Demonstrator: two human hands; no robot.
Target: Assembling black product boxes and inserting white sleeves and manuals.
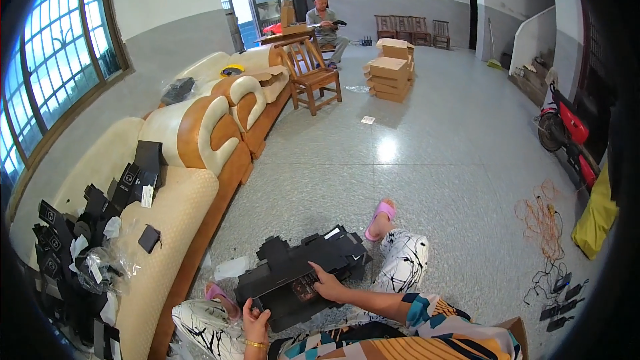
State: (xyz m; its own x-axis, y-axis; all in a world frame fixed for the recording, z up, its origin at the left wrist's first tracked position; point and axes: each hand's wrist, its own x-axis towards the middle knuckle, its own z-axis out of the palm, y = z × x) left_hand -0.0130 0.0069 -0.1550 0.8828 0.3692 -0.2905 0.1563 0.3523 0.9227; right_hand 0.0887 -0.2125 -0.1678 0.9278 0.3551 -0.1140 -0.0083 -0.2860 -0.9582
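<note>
A flat, unfolded black cardboard box (273, 285) lies across my lap, with a small printed picture on its panel. My left hand (255, 321), a gold bracelet at its wrist, grips the near left edge between thumb and fingers. On the panel's right side rests my right hand (328, 285), its index finger stretched out over the cardboard. The other right fingers are partly hidden. More black cardboard flaps (343, 243) stick out beyond the panel, between my knees.
Black boxes and clear plastic (110, 267) cover the sofa (180, 207) at left. Cardboard boxes (390, 77) are stacked ahead, near a wooden chair (313, 83). Another person (325, 23) sits at the back. Cables (543, 233) and black adapters (563, 303) lie on the right floor.
</note>
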